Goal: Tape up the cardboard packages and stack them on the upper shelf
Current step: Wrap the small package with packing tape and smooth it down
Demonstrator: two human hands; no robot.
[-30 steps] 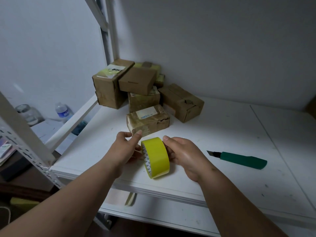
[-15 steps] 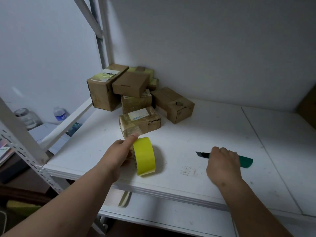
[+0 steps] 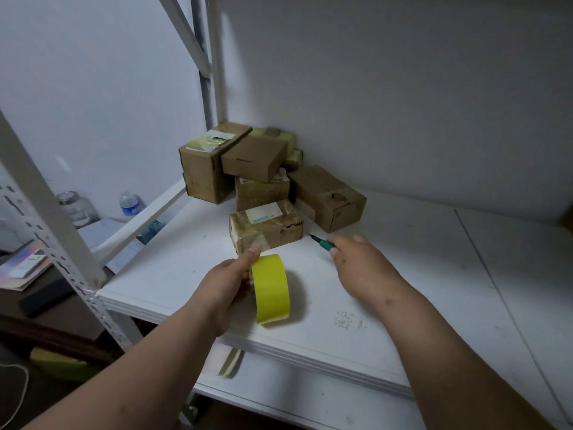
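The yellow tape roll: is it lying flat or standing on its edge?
Standing on edge. The tape roll rests on its curved rim on the shelf, steadied by the left hand.

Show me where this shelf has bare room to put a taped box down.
Widest free patch: the white shelf board right of the right hand, out to the wall. A smaller strip lies left of the nearest box. The back-left corner is crowded with stacked boxes; the yellow tape roll fills front centre.

We see bright yellow tape roll (image 3: 273, 290), plain. Knife (image 3: 324, 243): green handle, dark tip. Brown cardboard packages (image 3: 266, 228), some w/ white labels, yellowish tape. White shelf (image 3: 403, 305), white walls. Bottle (image 3: 128, 203) w/ blue label.
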